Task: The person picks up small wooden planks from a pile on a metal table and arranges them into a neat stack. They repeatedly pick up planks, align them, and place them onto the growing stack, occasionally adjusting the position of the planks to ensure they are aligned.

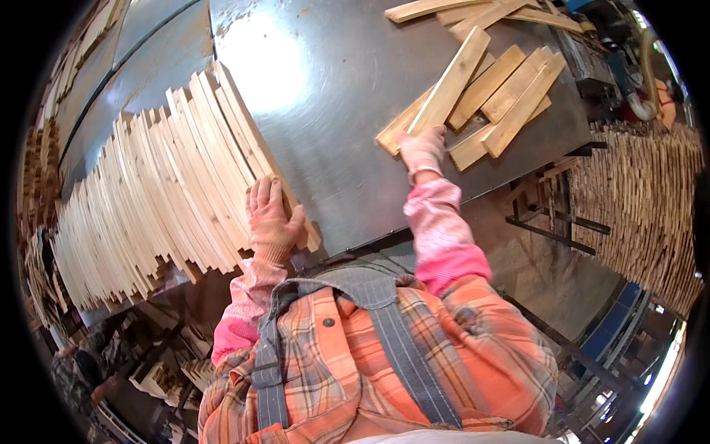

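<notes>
My left hand (272, 218), in a pinkish knit-cuffed glove, lies with its fingers stretched out on the near right end of a long row of wooden strips (159, 192). Its thumb rests toward the outermost strip (248, 140). Farther right, my right hand (424, 153) is closed round the near end of a single wooden strip (450, 81), which slants away across a loose pile. Beneath and beside that strip lie several shorter pale wood pieces (506, 89), crossed over one another. The fingertips of the right hand are partly hidden.
All this rests on a shiny metal table (333, 133), whose near edge runs just before my body. More wood pieces (488, 13) lie at its far right. Beyond the right edge stands a big stack of strips (636, 200). A person (89, 370) in camouflage is at the lower left.
</notes>
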`<state>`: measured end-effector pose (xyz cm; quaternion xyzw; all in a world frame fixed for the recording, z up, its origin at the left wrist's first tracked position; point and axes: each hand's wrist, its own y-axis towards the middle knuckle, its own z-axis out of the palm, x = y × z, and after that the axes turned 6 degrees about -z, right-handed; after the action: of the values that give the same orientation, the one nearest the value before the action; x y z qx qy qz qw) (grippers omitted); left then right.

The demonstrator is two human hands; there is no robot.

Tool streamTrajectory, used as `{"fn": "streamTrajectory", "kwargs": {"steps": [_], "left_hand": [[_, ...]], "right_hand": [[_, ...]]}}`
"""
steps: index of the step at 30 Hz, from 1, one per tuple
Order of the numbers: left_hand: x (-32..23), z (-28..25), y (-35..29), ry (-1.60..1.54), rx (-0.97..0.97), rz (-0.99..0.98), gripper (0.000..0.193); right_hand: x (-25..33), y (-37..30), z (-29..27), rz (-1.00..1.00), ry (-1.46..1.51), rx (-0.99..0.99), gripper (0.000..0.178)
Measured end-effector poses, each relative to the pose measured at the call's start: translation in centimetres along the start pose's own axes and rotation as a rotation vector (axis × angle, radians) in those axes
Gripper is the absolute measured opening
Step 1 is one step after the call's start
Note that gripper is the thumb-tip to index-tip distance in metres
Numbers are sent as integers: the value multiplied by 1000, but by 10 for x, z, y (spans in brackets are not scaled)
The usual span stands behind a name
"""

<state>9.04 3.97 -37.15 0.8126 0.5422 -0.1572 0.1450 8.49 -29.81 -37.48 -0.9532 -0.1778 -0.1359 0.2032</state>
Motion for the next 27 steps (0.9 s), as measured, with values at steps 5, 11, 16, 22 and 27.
{"fn": "streamTrajectory", "kwargs": {"steps": [5,11,16,22,27], "left_hand": [[38,44,-38,-164,-165,-5,67],[25,-10,-35,-84,168,-87,76],[4,-15,-31,-149,143,76,74],[11,-5,-11,-172,66,-120,65],[17,1,-16,-110,-38,-9,60]], "right_hand": [[21,27,19,-190,3,100,84],[15,-27,14,-21,187,60,68],[-32,45,23,146,537,355,62],[-25,-48,19,-229,1100,186,42],[-74,-157,50,-391,395,415,108]]}}
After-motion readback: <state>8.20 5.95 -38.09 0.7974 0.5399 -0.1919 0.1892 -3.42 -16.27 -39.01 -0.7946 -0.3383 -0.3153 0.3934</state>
